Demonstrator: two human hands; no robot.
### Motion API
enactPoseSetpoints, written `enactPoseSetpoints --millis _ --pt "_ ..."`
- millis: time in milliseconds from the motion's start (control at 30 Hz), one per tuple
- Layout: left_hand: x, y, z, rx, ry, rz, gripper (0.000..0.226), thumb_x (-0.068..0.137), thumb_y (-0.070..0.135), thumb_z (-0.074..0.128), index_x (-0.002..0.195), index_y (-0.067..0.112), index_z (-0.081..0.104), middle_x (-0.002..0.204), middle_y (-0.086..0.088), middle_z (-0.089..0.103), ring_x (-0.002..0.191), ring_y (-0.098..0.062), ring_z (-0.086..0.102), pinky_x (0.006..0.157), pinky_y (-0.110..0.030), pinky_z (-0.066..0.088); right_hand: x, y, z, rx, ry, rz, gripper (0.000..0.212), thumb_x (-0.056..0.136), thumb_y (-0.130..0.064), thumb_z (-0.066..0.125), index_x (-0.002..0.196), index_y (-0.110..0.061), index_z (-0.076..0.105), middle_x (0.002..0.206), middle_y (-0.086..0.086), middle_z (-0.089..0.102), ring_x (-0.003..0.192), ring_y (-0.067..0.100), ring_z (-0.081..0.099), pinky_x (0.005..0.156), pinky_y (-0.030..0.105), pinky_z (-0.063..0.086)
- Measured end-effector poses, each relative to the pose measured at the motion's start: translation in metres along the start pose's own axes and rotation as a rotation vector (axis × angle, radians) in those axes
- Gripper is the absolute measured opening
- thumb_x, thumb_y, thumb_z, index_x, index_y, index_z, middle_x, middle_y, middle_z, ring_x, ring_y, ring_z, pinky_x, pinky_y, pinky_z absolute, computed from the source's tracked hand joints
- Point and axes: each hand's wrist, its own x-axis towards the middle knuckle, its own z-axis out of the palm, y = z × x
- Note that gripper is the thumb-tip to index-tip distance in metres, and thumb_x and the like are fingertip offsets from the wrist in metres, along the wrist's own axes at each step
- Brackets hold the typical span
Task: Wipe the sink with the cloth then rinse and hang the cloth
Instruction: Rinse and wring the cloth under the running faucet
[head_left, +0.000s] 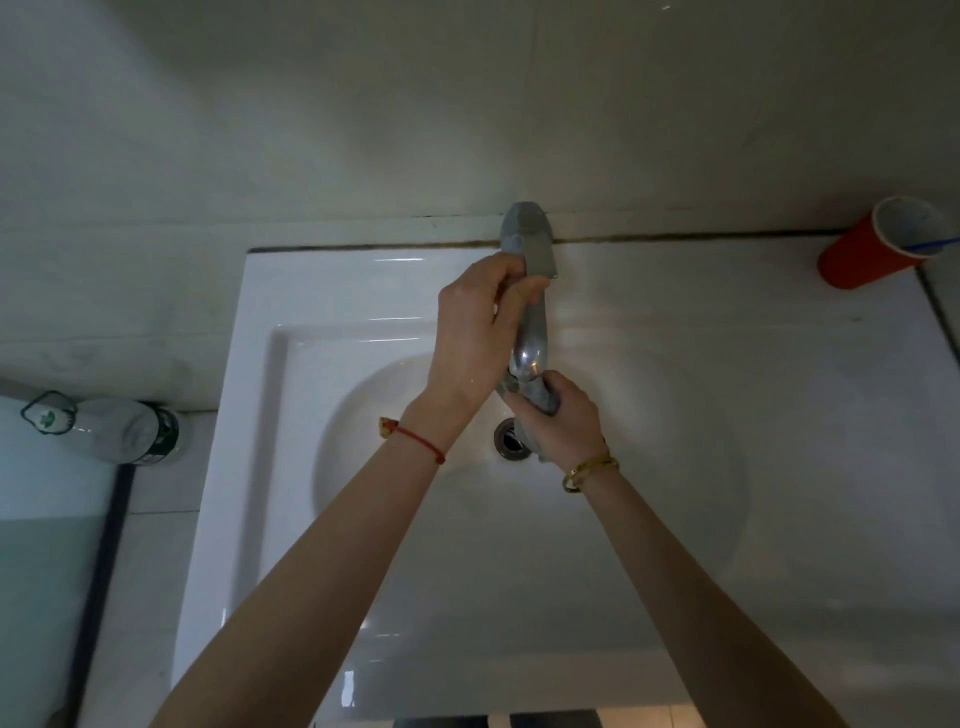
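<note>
Grey cloth (535, 402) gripped by right hand (563, 421); left hand (475, 332) seemingly gripping tap (530, 291).

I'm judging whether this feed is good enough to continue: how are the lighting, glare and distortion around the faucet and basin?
Head view: dim, greenish light; a bright patch falls on the sink basin around the drain, with streak glare on its left rim. Wide-angle bending curves the counter edges. The faucet, left hand and right hand with the grey cloth look slightly soft; the red cup is readable.

Home bathroom — white washbasin (322, 312), tiled wall (311, 104), toothbrush cup (872, 244).
</note>
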Motion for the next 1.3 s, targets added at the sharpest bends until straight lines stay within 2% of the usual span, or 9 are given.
enactPoseSetpoints --millis 167,300,400,500,667,767,933,1100,1300 --pt "-0.011 -0.001 -0.006 0.019 0.1 0.044 0.018 0.096 0.022 0.058 0.092 0.008 0.068 0.085 0.0 0.066 0.075 -0.002 0.057 0.07 -0.011 0.043 -0.001 0.003 0.003 0.031 -0.016 -0.017 0.022 0.08 -0.036 0.073 0.083 -0.016 0.064 0.08 0.0 0.067 0.072 0.006 0.061 0.062 0.019 0.047" --pt "-0.055 -0.024 0.013 -0.03 0.345 -0.361 0.018 0.1 0.024 0.049 0.108 0.015 0.061 0.1 0.003 0.064 0.09 -0.01 0.061 0.073 -0.015 0.046 -0.007 0.009 0.005 0.058 0.004 -0.087 0.03 0.08 -0.036 0.075 0.086 -0.01 0.063 0.078 0.004 0.064 0.071 0.012 0.058 0.059 0.016 0.043" --pt "-0.073 -0.052 0.033 -0.184 0.039 -0.845 0.059 0.09 0.049 0.058 0.139 0.02 0.042 0.126 -0.004 0.057 0.109 -0.019 0.06 0.092 -0.035 0.055 -0.01 0.016 0.009 0.071 -0.006 -0.111 0.027 0.078 -0.028 0.078 0.094 -0.018 0.06 0.093 -0.003 0.058 0.081 0.004 0.055 0.068 0.008 0.042" --pt "-0.077 -0.058 0.045 -0.426 -0.125 -1.104 0.051 0.095 0.049 0.054 0.134 0.018 0.048 0.125 -0.006 0.061 0.107 -0.021 0.064 0.076 -0.036 0.059 -0.011 0.023 0.013 0.115 -0.025 -0.098 0.029 0.078 -0.021 0.077 0.102 -0.019 0.061 0.104 0.003 0.056 0.086 0.005 0.057 0.073 0.016 0.049" --pt "-0.077 -0.066 0.057 -0.272 -0.034 -1.038 0.026 0.092 0.032 0.062 0.108 0.012 0.057 0.111 -0.014 0.067 0.096 -0.031 0.069 0.077 -0.05 0.061 -0.017 0.032 0.007 0.518 -0.039 0.043 0.036 0.085 -0.001 0.066 0.111 -0.023 0.056 0.112 0.003 0.056 0.096 0.014 0.061 0.072 0.017 0.052" --pt "-0.078 -0.061 0.057 -0.295 0.079 -1.021 0.013 0.095 0.018 0.055 0.105 0.01 0.053 0.106 -0.015 0.065 0.089 -0.032 0.069 0.069 -0.054 0.061 -0.014 0.04 0.008 0.562 0.095 0.212 0.033 0.091 -0.024 0.065 0.122 -0.023 0.054 0.117 0.003 0.059 0.105 0.021 0.061 0.079 0.022 0.047" --pt "-0.087 -0.065 0.059 -0.23 0.104 -0.907 0.021 0.094 0.004 0.04 0.109 0.018 0.045 0.095 -0.007 0.062 0.092 -0.033 0.066 0.074 -0.057 0.059 -0.004 0.045 0.014 0.648 -0.101 0.514 0.052 0.078 -0.057 0.068 0.119 -0.025 0.062 0.117 0.002 0.066 0.102 0.022 0.066 0.088 0.044 0.055" --pt "-0.086 -0.072 0.052 -0.141 0.017 -0.88 0.037 0.095 0.013 0.034 0.115 0.041 0.048 0.086 -0.001 0.062 0.088 -0.029 0.065 0.075 -0.054 0.06 0.004 0.036 0.012 0.394 0.058 0.265 0.001 0.088 -0.028 0.068 0.088 -0.028 0.069 0.09 -0.009 0.068 0.089 0.01 0.064 0.077 0.018 0.047" --pt "-0.083 -0.08 0.059 -0.093 0.036 -0.881 0.011 0.096 0.028 0.052 0.098 0.017 0.051 0.083 0.001 0.058 0.074 -0.015 0.056 0.063 -0.029 0.048 0.0 0.036 0.009 0.343 0.051 0.002 0.018 0.089 -0.018 0.067 0.101 -0.03 0.064 0.096 -0.019 0.062 0.086 -0.008 0.059 0.07 0.003 0.043"
